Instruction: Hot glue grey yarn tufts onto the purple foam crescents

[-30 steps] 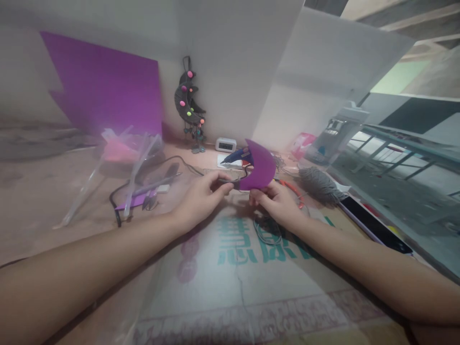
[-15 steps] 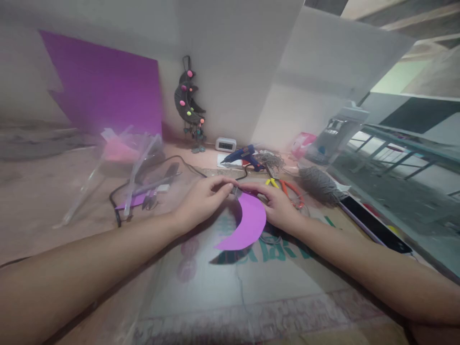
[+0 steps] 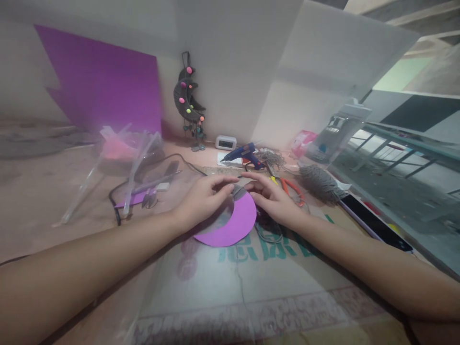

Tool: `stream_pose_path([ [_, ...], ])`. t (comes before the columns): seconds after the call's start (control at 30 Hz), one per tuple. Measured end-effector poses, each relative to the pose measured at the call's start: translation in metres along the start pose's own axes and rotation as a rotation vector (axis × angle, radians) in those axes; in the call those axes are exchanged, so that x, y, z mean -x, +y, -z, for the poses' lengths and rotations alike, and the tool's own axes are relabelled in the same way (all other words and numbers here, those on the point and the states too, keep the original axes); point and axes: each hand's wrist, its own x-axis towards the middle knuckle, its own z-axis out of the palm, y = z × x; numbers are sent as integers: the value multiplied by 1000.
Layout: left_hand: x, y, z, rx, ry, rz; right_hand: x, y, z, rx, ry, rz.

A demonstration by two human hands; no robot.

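A purple paper crescent (image 3: 239,225) lies between my hands, its lower point aimed left. Grey yarn (image 3: 237,192) is wound round its upper end. My left hand (image 3: 210,196) pinches that wrapped end between thumb and fingers. At the crescent's right edge, my right hand (image 3: 271,197) has its thumb close to the paper and its fingers curled, the index finger stretched over the top. What the right fingers hold is hidden. Loose loops of grey yarn hang below the right palm.
Behind my hands lie a blue glue gun (image 3: 242,154), a white clock (image 3: 225,142) and orange-handled scissors (image 3: 293,189). A yarn ball (image 3: 319,182) and a phone (image 3: 373,223) are at right. Glue sticks (image 3: 132,177) lie left; a decorated grey moon (image 3: 185,98) hangs behind.
The crescent has turned so its lower point swings left and slightly up. More of the grey winding shows at the top, and my right fingers have loosened from the tip.
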Motion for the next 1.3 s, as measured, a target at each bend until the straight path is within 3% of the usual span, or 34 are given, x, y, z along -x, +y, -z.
stream_pose_path([
  [0.13, 0, 1, 0, -9, 9, 11, -1, 0, 2, 92, 59, -61],
  [0.23, 0, 0, -1, 7, 10, 33, 0, -1, 5, 212, 183, -76],
  [0.37, -1, -4, -1, 20, 30, 80, 5, -5, 9, 496, 378, 159],
  [0.43, -2, -7, -1, 33, 56, 92, 8, -9, 9, 617, 320, 327],
  [0.53, -3, -11, -1, 65, 94, 106, 13, -14, 6, 759, 88, 568],
  [0.6, -4, -14, 0, 84, 124, 108, 16, -15, 4, 825, -29, 670],
  [0.67, -5, -17, 0, 106, 153, 113, 18, -16, 3, 851, -56, 706],
  [0.77, -6, -18, -1, 143, 199, 122, 19, -15, 2, 822, 40, 643],
  [0.9, -6, -15, -1, 199, 251, 80, 14, -9, 4, 636, 268, 373],
  [0.97, -5, -13, -1, 214, 264, 48, 9, -6, 6, 533, 323, 231],
  [1.1, -3, -9, 0, 164, 253, 21, 3, -3, 8, 347, 237, 11],
  [1.3, -3, -10, -1, 109, 219, 35, 3, -4, 2, 164, 68, -153],
])
